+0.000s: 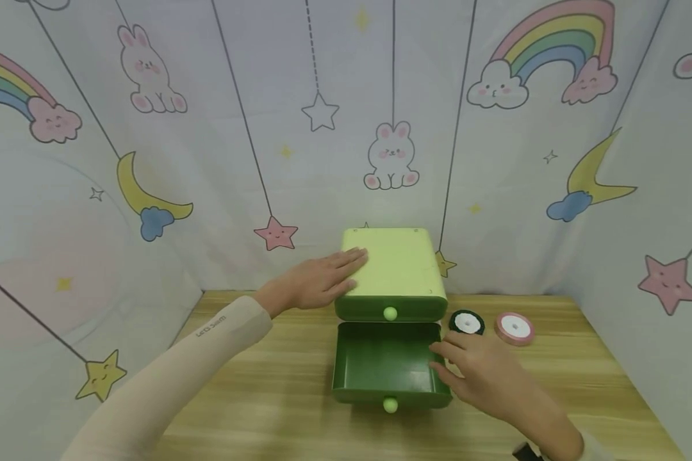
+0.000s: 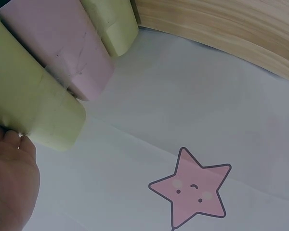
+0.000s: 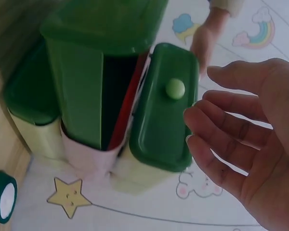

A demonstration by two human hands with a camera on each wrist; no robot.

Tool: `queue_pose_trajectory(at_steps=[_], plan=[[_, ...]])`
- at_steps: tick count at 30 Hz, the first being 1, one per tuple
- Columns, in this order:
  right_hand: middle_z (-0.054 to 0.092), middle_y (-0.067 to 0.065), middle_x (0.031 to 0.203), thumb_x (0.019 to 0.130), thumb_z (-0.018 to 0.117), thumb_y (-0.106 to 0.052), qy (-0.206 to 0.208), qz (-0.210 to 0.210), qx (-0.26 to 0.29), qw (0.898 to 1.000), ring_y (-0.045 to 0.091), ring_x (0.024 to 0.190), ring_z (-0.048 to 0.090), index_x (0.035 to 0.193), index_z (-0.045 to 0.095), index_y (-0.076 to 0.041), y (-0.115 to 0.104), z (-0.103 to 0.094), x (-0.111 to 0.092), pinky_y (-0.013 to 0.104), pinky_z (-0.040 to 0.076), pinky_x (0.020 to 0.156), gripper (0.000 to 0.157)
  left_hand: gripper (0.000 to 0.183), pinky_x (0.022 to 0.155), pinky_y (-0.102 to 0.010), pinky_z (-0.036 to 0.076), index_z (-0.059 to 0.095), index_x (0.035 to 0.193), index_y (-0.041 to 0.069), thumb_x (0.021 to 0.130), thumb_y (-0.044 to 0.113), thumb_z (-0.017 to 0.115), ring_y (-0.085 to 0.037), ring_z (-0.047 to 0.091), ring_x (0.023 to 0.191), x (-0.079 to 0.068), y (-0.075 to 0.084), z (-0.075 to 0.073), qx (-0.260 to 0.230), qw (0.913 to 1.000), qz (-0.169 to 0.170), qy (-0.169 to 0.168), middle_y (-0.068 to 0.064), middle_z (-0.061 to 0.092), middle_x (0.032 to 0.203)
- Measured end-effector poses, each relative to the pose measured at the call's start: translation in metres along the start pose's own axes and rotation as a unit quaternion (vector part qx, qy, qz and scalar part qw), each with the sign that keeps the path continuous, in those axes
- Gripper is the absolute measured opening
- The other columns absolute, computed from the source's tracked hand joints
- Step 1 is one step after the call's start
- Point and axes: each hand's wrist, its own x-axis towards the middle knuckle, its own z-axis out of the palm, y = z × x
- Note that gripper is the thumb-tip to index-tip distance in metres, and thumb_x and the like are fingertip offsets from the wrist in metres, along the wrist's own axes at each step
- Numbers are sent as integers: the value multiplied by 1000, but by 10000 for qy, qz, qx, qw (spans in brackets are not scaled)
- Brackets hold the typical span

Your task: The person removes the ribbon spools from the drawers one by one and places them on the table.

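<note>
A small drawer cabinet (image 1: 400, 262) with light green and pink tiers stands against the patterned backdrop. My left hand (image 1: 323, 280) rests on the left side of its light green top, fingers straight. The top drawer front (image 3: 166, 115) is closed, with a round pale knob. Below it, the dark green middle drawer (image 1: 346, 395) is pulled out from the pink tier, its inside facing up. By the right wall of this drawer is my right hand (image 1: 490, 374), fingers loosely bent and holding nothing. A bottom drawer (image 3: 33, 86) shows closed in the right wrist view.
On the wooden table (image 1: 265, 384), right of the cabinet, lie a dark green ribbon spool (image 1: 467, 322) and a pink ribbon spool (image 1: 514, 328). A printed cloth backdrop (image 1: 323, 179) with stars, rabbits and rainbows encloses the table at the back and sides.
</note>
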Motion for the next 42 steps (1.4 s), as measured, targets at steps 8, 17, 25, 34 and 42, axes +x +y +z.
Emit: queue_pose_trajectory(at_steps=[8,17,25,34,42], plan=[[66,-9,86,86,87,-24,-335,-328,-69,9989,3,71,61,97,77,-14,-24,14,-7,19,52,63,18,66,134,-44,25,10,171,22,114,54,23,-19,13,167,1,-1,2,47,10000,-24,28,3,10,179],[68,-5,93,112,51,-30,-66,-822,-382,9959,9,83,64,97,77,-13,-51,46,-13,22,57,72,34,66,133,-44,27,11,171,23,114,54,24,-19,15,166,0,-1,0,48,9999,-100,39,4,11,179],[69,4,95,114,38,-12,555,-1399,-886,9846,16,81,63,94,73,-10,-60,73,-23,24,58,69,41,66,134,-44,26,10,171,24,114,54,23,-17,14,166,2,-2,1,33,9999,-140,44,6,10,179],[66,2,93,118,27,-30,301,-1315,-1151,9842,11,76,60,97,74,-10,-64,84,-33,18,52,62,55,66,134,-43,26,7,171,27,113,57,21,-16,12,166,4,-3,3,85,9998,-189,20,8,8,179],[69,3,92,114,23,-54,161,-1122,-1242,9858,12,70,63,98,75,-10,-65,86,-38,18,52,56,70,66,134,-43,25,8,171,25,113,56,22,-16,12,166,4,-2,4,46,9998,-170,46,7,9,179]])
